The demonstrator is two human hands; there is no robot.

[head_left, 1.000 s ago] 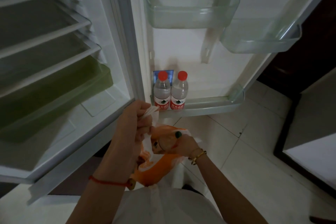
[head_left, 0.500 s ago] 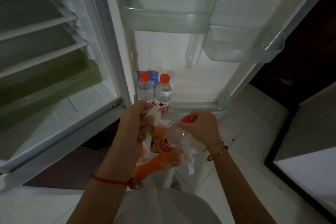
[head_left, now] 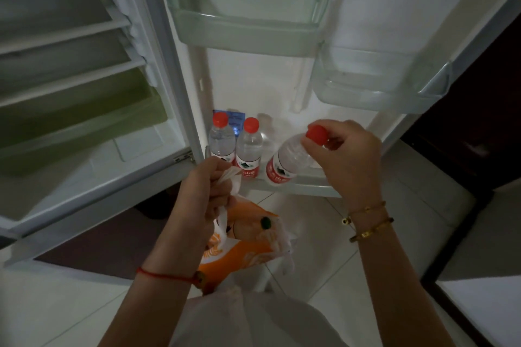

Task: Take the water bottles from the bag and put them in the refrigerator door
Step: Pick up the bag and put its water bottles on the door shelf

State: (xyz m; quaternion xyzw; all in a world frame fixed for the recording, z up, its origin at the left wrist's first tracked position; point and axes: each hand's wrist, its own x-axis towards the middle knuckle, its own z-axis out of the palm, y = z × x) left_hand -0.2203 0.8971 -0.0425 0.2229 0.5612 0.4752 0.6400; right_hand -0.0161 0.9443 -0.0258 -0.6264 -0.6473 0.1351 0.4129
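Observation:
Two clear water bottles with red caps (head_left: 222, 139) (head_left: 248, 149) stand side by side at the left end of the bottom door shelf (head_left: 298, 187). My right hand (head_left: 346, 158) grips a third water bottle (head_left: 284, 163) by its red cap and neck, tilted, its base at the shelf just right of the two others. My left hand (head_left: 205, 194) holds the white handles of an orange and white plastic bag (head_left: 242, 245) below the shelf. A bottle with a dark green cap (head_left: 265, 223) shows inside the bag.
The refrigerator door stands open with two empty clear bins above, one in the centre (head_left: 248, 25) and one lower right (head_left: 377, 84). The fridge interior with white shelves and a green drawer (head_left: 84, 121) is at left. Tiled floor lies below; dark furniture (head_left: 479, 234) stands at right.
My right hand has lifted the bottle out of the bag and carried it up and right to the bottom door shelf. My left hand still holds the bag.

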